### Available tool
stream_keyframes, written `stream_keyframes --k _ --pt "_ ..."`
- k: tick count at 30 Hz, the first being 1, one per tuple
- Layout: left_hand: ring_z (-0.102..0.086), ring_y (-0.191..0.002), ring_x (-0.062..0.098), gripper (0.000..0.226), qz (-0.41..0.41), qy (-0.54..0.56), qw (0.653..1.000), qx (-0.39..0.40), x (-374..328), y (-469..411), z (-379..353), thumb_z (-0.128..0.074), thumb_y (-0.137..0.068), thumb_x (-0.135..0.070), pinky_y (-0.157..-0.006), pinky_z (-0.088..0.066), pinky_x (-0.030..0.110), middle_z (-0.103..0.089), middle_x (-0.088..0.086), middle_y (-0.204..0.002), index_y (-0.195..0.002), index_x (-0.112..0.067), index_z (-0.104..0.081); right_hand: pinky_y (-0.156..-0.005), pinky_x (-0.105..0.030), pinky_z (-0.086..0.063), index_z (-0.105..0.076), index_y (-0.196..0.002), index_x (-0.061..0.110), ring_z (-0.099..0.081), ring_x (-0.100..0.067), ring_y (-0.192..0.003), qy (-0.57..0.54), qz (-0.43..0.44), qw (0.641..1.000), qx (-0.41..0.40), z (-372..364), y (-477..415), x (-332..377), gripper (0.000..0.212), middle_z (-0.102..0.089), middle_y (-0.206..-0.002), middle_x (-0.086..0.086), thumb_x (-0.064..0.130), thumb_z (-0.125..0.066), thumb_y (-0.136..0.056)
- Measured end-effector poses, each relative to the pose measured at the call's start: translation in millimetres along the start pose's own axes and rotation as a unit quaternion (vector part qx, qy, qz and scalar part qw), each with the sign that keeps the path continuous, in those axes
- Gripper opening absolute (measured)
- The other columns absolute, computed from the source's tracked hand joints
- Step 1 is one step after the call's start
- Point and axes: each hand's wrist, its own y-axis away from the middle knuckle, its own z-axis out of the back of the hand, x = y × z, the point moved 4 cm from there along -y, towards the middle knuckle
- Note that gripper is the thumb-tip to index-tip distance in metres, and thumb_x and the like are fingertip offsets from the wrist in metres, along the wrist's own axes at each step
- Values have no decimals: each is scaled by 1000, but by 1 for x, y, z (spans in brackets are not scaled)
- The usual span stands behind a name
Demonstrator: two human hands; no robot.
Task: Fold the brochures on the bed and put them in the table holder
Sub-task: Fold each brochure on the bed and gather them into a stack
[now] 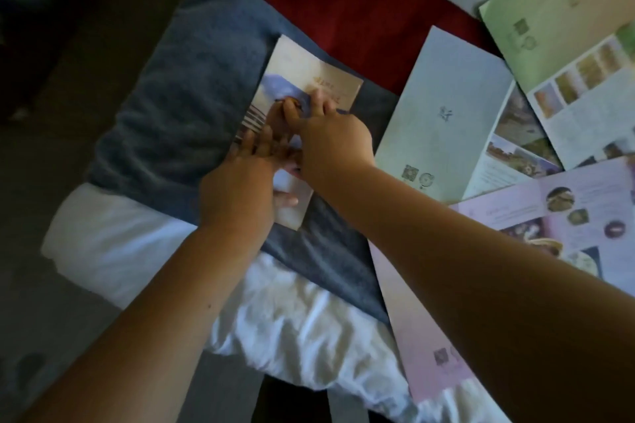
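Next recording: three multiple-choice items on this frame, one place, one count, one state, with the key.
1. Where does the small brochure under the hands lie?
A. on the blue towel
B. on a desk
C. on the floor

2. How many open brochures lie to its right?
A. one
B. three
C. five

3. What are the hands doing?
A. both press on the small brochure
B. both hang idle
C. one holds a pen

Key: A, blue terry shows along its edges; B, grey-blue brochure, green brochure, pink brochure; A, left hand and right hand lie on it, fingers straight.
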Motion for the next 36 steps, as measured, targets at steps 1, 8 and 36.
stream_keyframes --k 1,8,36 --pt "-14 -157 27 78 4 11 1000 -12 -3 3 4 -76 -85 -49 -111 -40 53 -18 -6 -170 -152 -49 -36 -78 -42 -44 -3 -165 35 -40 -39 -144 -6 10 1000 -6 5 2 -2 93 -4 -171 -18 52 -64 -97" --pt "-45 -130 44 71 22 -141 990 -5 -30 21 28 -72 -88 -38 -106 -41 54 -42 16 -155 -148 -11 -47 -121 -38 -29 -11 -166 18 -6 -20 -160 -145 40 984 -96 9 66 -46 85 -9 -174 1 19 -61 -98" --pt "13 -157 31 96 -135 -175 974 -47 -268 76 -125 -13 -97 -73 -128 3 49 15 17 -169 -162 -6 6 -130 -47 5 -1 -166 39 18 -20 -159 -179 -102 967 -149 -175 304 -247 70 11 -174 1 65 -24 -105"
